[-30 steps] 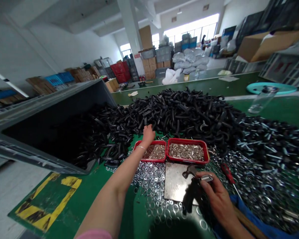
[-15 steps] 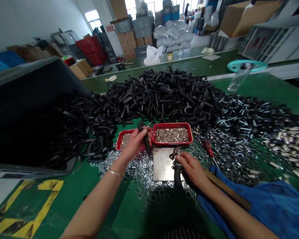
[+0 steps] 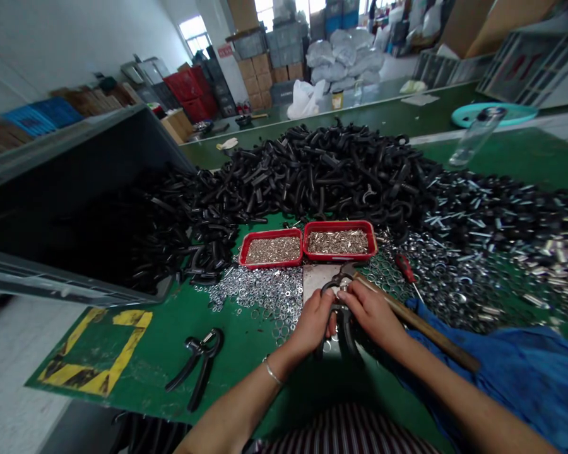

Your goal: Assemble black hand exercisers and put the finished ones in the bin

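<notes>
Both hands meet over the front of a metal plate (image 3: pixel 313 280), on a black two-handled hand grip exerciser (image 3: pixel 348 334) with a curved hook on top and a small metal part at its middle. My left hand (image 3: pixel 313 323) closes round the left handle and hook. At the upper right, my right hand (image 3: pixel 373 312) pinches by the metal part; its fingertips partly hide it. A hammer (image 3: pixel 426 325) with a wooden handle lies just beyond my right hand. To the left, a second hand grip exerciser (image 3: pixel 200 381), with a spring across its top, rests on the green table.
Two red trays (image 3: pixel 271 265) of small metal pins stand behind the plate. Loose washers (image 3: pixel 260 293) surround it. Black handles (image 3: pixel 312 170) are heaped behind, beside a large grey crate (image 3: pixel 158 135). A red screwdriver (image 3: pixel 406 269) and blue cloth (image 3: pixel 515 372) lie right.
My left hand has come from the left tray, bringing a black handle to the piece in my right hand. Both hands are now together. The view has shifted, uncovering the second exerciser.
</notes>
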Tool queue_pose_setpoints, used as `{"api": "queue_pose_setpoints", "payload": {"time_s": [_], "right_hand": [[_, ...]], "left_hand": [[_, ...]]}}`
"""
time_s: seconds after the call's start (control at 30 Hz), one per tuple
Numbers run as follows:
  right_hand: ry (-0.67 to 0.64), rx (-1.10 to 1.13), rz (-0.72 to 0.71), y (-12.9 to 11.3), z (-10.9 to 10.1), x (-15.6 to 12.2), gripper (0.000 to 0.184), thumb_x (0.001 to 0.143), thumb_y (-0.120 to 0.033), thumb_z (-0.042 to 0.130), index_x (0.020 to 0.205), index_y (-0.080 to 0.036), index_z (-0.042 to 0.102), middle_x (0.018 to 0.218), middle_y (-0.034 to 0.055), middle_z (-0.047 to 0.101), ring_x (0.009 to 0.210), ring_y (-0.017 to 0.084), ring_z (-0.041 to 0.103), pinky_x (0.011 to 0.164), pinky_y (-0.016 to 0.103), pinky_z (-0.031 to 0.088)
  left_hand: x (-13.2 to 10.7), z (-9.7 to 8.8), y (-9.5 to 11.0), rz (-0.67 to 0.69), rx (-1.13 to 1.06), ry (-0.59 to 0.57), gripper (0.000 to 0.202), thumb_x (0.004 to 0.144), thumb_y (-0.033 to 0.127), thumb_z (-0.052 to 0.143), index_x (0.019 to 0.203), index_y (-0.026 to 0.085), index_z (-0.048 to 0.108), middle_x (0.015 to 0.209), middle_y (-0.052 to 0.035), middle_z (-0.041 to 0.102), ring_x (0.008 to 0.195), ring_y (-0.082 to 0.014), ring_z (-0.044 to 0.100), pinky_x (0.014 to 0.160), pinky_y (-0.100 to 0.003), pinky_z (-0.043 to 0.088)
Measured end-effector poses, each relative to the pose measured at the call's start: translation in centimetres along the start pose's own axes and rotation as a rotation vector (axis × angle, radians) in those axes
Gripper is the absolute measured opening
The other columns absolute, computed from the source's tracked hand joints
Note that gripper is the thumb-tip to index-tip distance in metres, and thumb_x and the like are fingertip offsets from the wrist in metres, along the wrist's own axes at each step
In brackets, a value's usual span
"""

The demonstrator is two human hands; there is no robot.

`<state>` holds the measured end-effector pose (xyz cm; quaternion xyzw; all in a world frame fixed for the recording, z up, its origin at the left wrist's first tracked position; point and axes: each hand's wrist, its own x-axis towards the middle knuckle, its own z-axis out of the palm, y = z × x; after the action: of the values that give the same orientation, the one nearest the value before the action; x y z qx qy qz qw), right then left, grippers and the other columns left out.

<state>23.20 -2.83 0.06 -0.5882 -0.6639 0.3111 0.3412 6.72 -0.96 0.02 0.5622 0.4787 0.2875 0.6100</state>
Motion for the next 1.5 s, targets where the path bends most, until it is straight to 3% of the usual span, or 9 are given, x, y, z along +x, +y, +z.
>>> {"api": "queue_pose_setpoints", "payload": {"time_s": [0.3, 0.53, 0.73, 0.87, 0.97, 1.07, 1.2, 1.4, 1.5], "right_hand": [[0.028, 0.024, -0.009, -0.1, -0.4, -1.6, 0.028, 0.100, -0.043, 0.041, 0.080, -0.024, 0.045, 0.068, -0.0010, 0.055, 0.063, 0.018, 0.056, 0.061, 0.029, 0.038], [-0.300, 0.176, 0.034, -1.0, -1.2, -2.9, 0.027, 0.100, -0.043, 0.038, 0.093, -0.022, 0.053, 0.091, 0.0057, 0.067, 0.085, 0.020, 0.062, 0.074, 0.030, 0.046], [-0.353, 0.028, 0.140, -1.2, 0.5, -3.3, 0.023, 0.100, -0.035, 0.039, 0.103, -0.018, 0.054, 0.089, 0.0093, 0.069, 0.082, 0.022, 0.065, 0.072, 0.031, 0.045], [-0.352, -0.140, 0.044, -0.9, -0.2, 0.3, 0.032, 0.099, -0.036, 0.045, 0.117, -0.013, 0.057, 0.094, 0.0131, 0.070, 0.085, 0.025, 0.065, 0.073, 0.033, 0.046], [-0.161, -0.295, -0.144, 0.3, -2.4, 4.9, 0.033, 0.095, -0.036, 0.054, 0.120, -0.016, 0.063, 0.107, 0.0140, 0.069, 0.099, 0.028, 0.062, 0.086, 0.038, 0.046], [0.023, -0.496, -0.239, 1.9, -4.3, 9.8, 0.023, 0.095, -0.032, 0.054, 0.097, -0.019, 0.074, 0.100, 0.0129, 0.068, 0.104, 0.030, 0.055, 0.092, 0.042, 0.043], [-0.034, -0.699, -0.238, 3.4, -4.1, 14.7, 0.017, 0.088, -0.027, 0.065, 0.078, -0.018, 0.076, 0.085, 0.0134, 0.067, 0.098, 0.030, 0.053, 0.085, 0.040, 0.044], [-0.089, -0.697, -0.221, 5.0, -2.4, 17.1, 0.006, 0.081, -0.020, 0.071, 0.076, -0.018, 0.074, 0.087, 0.0124, 0.068, 0.095, 0.028, 0.053, 0.083, 0.038, 0.044], [-0.081, -0.674, -0.228, 5.1, -2.4, 16.9, 0.005, 0.082, -0.017, 0.069, 0.079, -0.017, 0.073, 0.089, 0.0136, 0.067, 0.097, 0.029, 0.053, 0.083, 0.038, 0.045]], "left_hand": [[-1.4, 0.8, 0.3, 0.093, 0.359, 0.033, 0.042, 0.102, 0.052, 0.024, 0.106, 0.017, 0.047, 0.055, 0.0025, 0.054, 0.055, -0.0186, 0.060, 0.055, -0.028, 0.045], [-2.6, -1.9, 1.3, 0.182, 0.835, -0.244, 0.071, 0.086, 0.069, 0.053, 0.131, 0.015, 0.043, 0.103, -0.0139, 0.072, 0.097, -0.0315, 0.070, 0.080, -0.038, 0.052], [-3.1, -2.1, 1.5, 0.161, 0.902, -0.327, 0.077, 0.081, 0.075, 0.055, 0.126, 0.013, 0.047, 0.098, -0.0145, 0.073, 0.091, -0.0327, 0.071, 0.072, -0.035, 0.052], [-0.5, -3.9, 1.4, 0.113, 0.984, -0.255, 0.074, 0.080, 0.075, 0.055, 0.122, 0.014, 0.049, 0.096, -0.0153, 0.072, 0.089, -0.0328, 0.071, 0.071, -0.035, 0.051], [2.2, -5.4, 1.1, 0.061, 1.033, -0.119, 0.067, 0.077, 0.074, 0.060, 0.111, 0.016, 0.056, 0.094, -0.0154, 0.072, 0.088, -0.0329, 0.070, 0.073, -0.036, 0.052], [4.7, -5.5, 0.6, 0.081, 1.061, -0.075, 0.065, 0.071, 0.077, 0.063, 0.098, 0.018, 0.061, 0.086, -0.0144, 0.071, 0.084, -0.0338, 0.070, 0.072, -0.038, 0.052], [6.8, -4.0, 0.5, 0.214, 1.059, -0.090, 0.059, 0.067, 0.074, 0.070, 0.088, 0.020, 0.065, 0.081, -0.0139, 0.071, 0.083, -0.0342, 0.070, 0.075, -0.039, 0.053], [8.7, -5.0, 3.7, 0.340, 1.209, -0.052, 0.056, 0.086, 0.070, 0.052, 0.093, 0.016, 0.067, 0.083, -0.0149, 0.071, 0.085, -0.0317, 0.069, 0.078, -0.038, 0.051], [11.8, -5.6, 5.8, 0.481, 1.383, 0.028, 0.034, 0.099, 0.041, 0.045, 0.104, 0.014, 0.066, 0.095, -0.0148, 0.071, 0.092, -0.0281, 0.068, 0.083, -0.038, 0.049]]}}
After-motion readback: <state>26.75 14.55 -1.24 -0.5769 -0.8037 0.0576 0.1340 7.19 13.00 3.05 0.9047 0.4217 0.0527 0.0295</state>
